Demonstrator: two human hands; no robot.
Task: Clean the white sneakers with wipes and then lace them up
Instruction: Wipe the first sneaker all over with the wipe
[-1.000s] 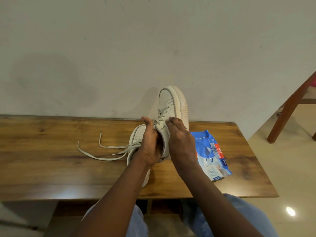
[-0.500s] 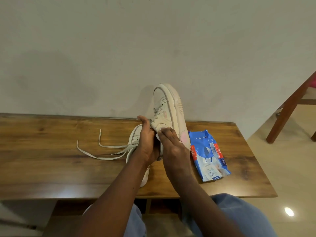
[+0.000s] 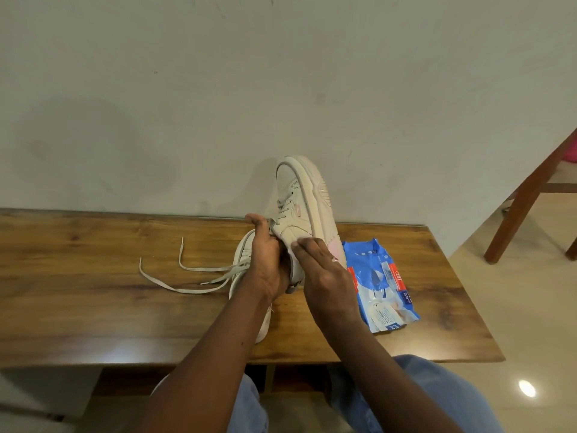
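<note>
Left hand (image 3: 265,270) wraps the heel end of a white sneaker (image 3: 299,195), toe up over the counter (image 3: 93,307). Right hand (image 3: 324,273) presses flat fingers on its side (wipe underneath: cannot tell). Second sneaker (image 3: 245,254) with loose laces (image 3: 187,285) lies under the left hand; wipes pack (image 3: 381,285) lies just right.

Forearms extended forward, left hand (image 3: 268,267) curled gripping, thumb up, right hand (image 3: 324,273) pressing, fingers straight

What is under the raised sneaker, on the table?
The second sneaker lies on the table below it, laces trailing left. The left hand, gripping the raised sneaker, covers its middle.
</note>
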